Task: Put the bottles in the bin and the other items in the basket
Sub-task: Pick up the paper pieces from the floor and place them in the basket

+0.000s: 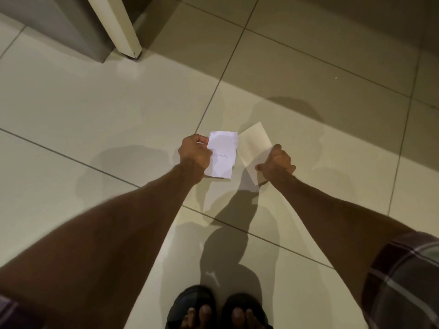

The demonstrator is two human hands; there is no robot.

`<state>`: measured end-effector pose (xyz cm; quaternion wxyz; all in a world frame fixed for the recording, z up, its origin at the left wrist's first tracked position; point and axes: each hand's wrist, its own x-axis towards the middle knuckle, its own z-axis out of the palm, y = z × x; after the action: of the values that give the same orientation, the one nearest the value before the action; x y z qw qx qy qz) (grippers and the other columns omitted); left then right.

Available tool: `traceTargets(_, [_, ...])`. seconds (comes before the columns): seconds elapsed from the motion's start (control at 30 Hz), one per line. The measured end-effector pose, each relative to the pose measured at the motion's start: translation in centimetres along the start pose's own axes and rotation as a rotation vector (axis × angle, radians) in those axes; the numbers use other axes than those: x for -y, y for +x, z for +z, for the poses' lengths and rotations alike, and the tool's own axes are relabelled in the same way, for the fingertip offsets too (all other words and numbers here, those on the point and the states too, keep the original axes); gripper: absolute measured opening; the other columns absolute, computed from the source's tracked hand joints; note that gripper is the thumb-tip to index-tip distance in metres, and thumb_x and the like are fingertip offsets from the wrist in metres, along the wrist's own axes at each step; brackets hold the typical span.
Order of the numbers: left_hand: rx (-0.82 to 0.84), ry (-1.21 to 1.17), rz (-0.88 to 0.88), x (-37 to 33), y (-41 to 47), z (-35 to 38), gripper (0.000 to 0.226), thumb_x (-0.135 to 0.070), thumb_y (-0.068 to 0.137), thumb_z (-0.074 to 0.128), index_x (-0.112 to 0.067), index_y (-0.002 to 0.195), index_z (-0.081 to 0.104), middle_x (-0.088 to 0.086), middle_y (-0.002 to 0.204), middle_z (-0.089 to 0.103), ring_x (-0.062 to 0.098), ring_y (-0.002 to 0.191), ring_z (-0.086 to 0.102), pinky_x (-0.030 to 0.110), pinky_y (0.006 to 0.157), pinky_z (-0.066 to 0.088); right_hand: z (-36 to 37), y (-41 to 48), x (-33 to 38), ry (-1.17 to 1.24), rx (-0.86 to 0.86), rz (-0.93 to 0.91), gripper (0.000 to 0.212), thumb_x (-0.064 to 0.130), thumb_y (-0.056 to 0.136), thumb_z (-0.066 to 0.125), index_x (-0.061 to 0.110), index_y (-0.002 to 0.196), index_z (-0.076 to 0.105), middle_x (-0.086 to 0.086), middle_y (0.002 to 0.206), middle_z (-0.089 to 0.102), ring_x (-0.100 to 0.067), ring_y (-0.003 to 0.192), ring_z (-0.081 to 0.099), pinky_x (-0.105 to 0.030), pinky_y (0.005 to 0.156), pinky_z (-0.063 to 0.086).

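Note:
Both my arms reach forward over a tiled floor. My left hand point(193, 154) pinches the left edge of a white slip of paper point(223, 154) with a handwritten word on it. My right hand point(278, 162) grips the lower right corner of a second, cream-coloured slip of paper point(254, 148), which is tilted. The two slips are held in the air side by side and almost touch. No bottle, bin or basket is in view.
Pale floor tiles point(95, 110) fill the view. A cream panel edge point(118, 24) and a grey cabinet side point(59, 22) stand at the upper left. My feet in dark sandals point(218, 309) are at the bottom centre.

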<state>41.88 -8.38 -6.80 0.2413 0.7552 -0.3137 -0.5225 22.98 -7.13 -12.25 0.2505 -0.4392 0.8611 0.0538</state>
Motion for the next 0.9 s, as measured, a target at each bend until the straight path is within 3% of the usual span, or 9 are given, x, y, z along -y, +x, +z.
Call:
traceTargets(0.1, [-0.015,-0.008,0.009,-1.6,-2.1,-1.0,0.018,0.006,0.085,0.058,-0.011,0.091,0.059,0.008,0.099,0.064,0.025,0.085,0.060,0.022,0.057,0.047,-2.7,-2.0,-0.1,0.256,0.044,-0.039,0.034,0.014,0.088,0.062,0.007,0.118,0.048,-0.015,0.120,0.057,-0.035,0.110,0.059,-0.041,0.091,0.049])
traceTargets(0.17, [-0.025,-0.030,-0.001,-3.4,-4.3,-2.3,0.020,0.007,0.085,0.058,-0.011,0.091,0.058,0.008,0.098,0.064,0.025,0.084,0.060,0.022,0.054,0.047,-5.4,-4.0,0.0,0.375,0.062,-0.060,0.025,0.006,0.089,0.055,0.006,0.114,0.052,-0.019,0.118,0.057,-0.033,0.098,0.060,-0.037,0.083,0.051])
traceTargets(0.3, [-0.005,-0.074,0.022,-8.8,-9.6,-5.5,0.022,0.009,0.081,0.058,-0.009,0.092,0.059,0.013,0.101,0.065,0.028,0.084,0.060,0.029,0.067,0.049,-12.9,-8.5,1.1,0.423,0.082,-0.099,0.024,0.006,0.089,0.052,0.013,0.111,0.055,-0.018,0.119,0.054,-0.030,0.085,0.055,-0.034,0.074,0.052])
traceTargets(0.5, [0.029,-0.044,0.120,-20.6,-18.2,-11.0,0.020,0.009,0.082,0.056,-0.002,0.098,0.062,0.015,0.096,0.062,0.026,0.079,0.056,0.020,0.056,0.041,-27.2,-15.3,4.3,0.680,0.003,-0.256,0.019,-0.004,0.084,0.056,0.011,0.095,0.052,-0.009,0.092,0.056,-0.025,0.073,0.053,-0.027,0.050,0.045])
traceTargets(0.6, [0.033,-0.017,0.169,-27.4,-23.1,-13.6,0.015,0.006,0.086,0.058,-0.005,0.096,0.059,0.009,0.091,0.059,0.021,0.078,0.056,0.020,0.055,0.045,-34.2,-19.2,6.2,0.787,-0.004,-0.278,0.023,-0.009,0.081,0.048,0.008,0.097,0.052,-0.011,0.091,0.056,-0.025,0.075,0.054,-0.039,0.059,0.052])
traceTargets(0.67, [0.008,-0.028,0.189,-31.2,-26.5,-15.4,0.014,0.005,0.087,0.059,-0.008,0.093,0.057,0.004,0.086,0.057,0.017,0.074,0.055,0.020,0.055,0.045,-38.4,-21.8,7.3,0.862,-0.003,-0.259,0.029,-0.010,0.079,0.044,0.007,0.101,0.053,-0.013,0.093,0.057,-0.025,0.079,0.055,-0.039,0.064,0.052])
traceTargets(0.8, [-0.055,-0.057,0.207,-37.4,-33.2,-18.9,0.015,0.004,0.088,0.058,-0.011,0.089,0.056,0.004,0.088,0.059,0.015,0.073,0.056,0.021,0.054,0.046,-46.3,-27.4,8.1,0.949,-0.027,-0.237,0.027,-0.008,0.080,0.047,0.005,0.102,0.056,-0.010,0.089,0.058,-0.022,0.074,0.055,-0.020,0.056,0.045])
traceTargets(0.9, [-0.087,-0.101,0.209,-41.0,-38.4,-21.0,0.019,0.003,0.087,0.059,-0.015,0.083,0.055,0.001,0.084,0.057,0.012,0.071,0.055,0.021,0.051,0.044,-51.9,-31.8,7.7,1.020,-0.035,-0.230,0.028,-0.010,0.082,0.047,0.009,0.102,0.051,-0.003,0.084,0.056,-0.010,0.064,0.051,-0.013,0.044,0.042])
